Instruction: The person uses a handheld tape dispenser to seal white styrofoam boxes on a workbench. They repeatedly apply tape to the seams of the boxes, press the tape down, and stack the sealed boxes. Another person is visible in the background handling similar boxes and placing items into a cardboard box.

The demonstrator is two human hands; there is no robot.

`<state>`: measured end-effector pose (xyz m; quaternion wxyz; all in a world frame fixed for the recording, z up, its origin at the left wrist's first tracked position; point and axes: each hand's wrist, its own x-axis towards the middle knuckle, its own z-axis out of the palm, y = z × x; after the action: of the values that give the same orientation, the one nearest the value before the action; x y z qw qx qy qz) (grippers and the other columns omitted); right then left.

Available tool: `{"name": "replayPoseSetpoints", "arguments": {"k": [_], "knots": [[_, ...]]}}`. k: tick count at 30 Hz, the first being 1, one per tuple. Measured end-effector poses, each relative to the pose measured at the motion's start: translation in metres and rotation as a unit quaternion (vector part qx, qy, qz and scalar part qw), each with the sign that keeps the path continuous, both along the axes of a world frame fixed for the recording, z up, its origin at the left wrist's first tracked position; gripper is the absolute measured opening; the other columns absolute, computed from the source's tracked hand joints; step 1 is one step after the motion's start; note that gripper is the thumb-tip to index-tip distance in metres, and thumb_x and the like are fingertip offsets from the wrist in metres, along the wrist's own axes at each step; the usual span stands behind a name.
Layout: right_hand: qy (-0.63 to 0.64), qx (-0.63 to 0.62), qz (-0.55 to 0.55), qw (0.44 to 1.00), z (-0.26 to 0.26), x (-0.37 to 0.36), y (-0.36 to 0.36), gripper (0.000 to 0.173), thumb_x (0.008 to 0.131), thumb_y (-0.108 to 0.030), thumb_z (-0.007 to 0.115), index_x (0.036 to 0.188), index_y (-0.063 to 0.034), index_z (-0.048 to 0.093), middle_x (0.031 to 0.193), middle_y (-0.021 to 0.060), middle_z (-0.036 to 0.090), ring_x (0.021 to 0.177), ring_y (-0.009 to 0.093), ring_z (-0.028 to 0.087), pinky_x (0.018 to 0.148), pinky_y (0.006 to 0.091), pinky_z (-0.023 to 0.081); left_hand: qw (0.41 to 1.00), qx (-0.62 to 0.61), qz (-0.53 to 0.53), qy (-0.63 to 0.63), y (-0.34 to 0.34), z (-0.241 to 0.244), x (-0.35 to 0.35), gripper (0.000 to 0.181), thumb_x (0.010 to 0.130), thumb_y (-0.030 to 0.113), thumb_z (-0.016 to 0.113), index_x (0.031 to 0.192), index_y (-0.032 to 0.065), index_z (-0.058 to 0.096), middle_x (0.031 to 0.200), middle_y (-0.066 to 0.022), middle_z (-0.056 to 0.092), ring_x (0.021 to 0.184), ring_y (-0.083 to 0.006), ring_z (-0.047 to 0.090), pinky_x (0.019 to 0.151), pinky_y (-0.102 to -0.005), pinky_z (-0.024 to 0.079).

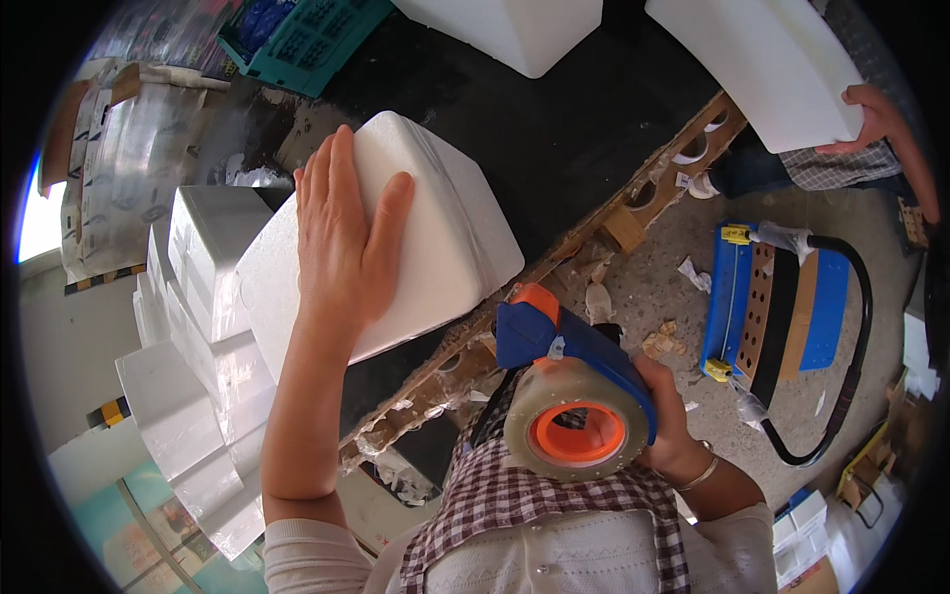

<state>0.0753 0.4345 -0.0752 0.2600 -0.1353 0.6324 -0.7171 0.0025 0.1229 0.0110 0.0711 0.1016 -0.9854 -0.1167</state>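
A white styrofoam box (438, 230) rests on the black tabletop (579, 148), with a band of clear tape along its edge. My left hand (349, 230) lies flat on the box's upper face, thumb spread from the fingers. In my right hand (664, 416) is the handle side of a blue and orange tape gun (594, 353), held close in front of my checked apron. The gun carries a large roll of clear packing tape (527, 423) with an orange core. My right fingers are partly hidden behind the gun.
Stacked white foam boxes (215, 356) stand at the left. A teal plastic crate (297, 48) and another foam box (519, 33) are beyond. At the upper right a co-worker's hand (872, 119) holds a long foam box (772, 74). A blue cart (824, 312) with a black handle stands on the floor.
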Motion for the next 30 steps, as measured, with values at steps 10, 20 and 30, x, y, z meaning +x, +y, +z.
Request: {"name": "replayPoseSetpoints", "arguments": {"k": [10,20,30], "knots": [[0.157,-0.027,-0.068,0.985,-0.043,0.078,-0.065,0.067,0.085,-0.012,0.071,0.134,0.0008,0.029,0.128,0.0193,0.047,0.116,0.025,0.054,0.1,0.0367,0.043,0.901,0.008,-0.421,-0.108,0.016,0.03,-0.022,0.023,0.086,0.023,0.059,0.094,0.0031,0.068,0.1,-0.0162,0.065,0.111,-0.0339,0.056,0.108,-0.0455,0.033],[0.288,0.15,-0.132,0.937,-0.039,0.062,-0.056,0.076,0.079,-0.018,0.078,0.135,0.0054,0.031,0.118,0.0189,0.049,0.097,0.028,0.055,0.086,0.0366,0.045,0.952,0.186,-0.054,0.238,-0.04,0.02,-0.025,0.033,0.099,0.023,0.048,0.101,-0.0032,0.068,0.096,-0.0144,0.069,0.093,-0.0194,0.064,0.092,-0.0308,0.045],[-0.385,-0.234,-0.097,0.887,0.014,-0.172,-0.147,0.024,0.093,-0.027,0.055,0.081,-0.007,0.061,0.067,0.0019,0.059,0.055,0.012,0.058,0.051,0.0252,0.05,0.908,0.009,0.262,-0.328,-0.08,0.033,0.124,0.084,0.097,0.062,0.018,0.089,-0.0068,0.066,0.077,-0.0292,0.063,0.082,-0.0411,0.064,0.078,-0.0495,0.045]]}}
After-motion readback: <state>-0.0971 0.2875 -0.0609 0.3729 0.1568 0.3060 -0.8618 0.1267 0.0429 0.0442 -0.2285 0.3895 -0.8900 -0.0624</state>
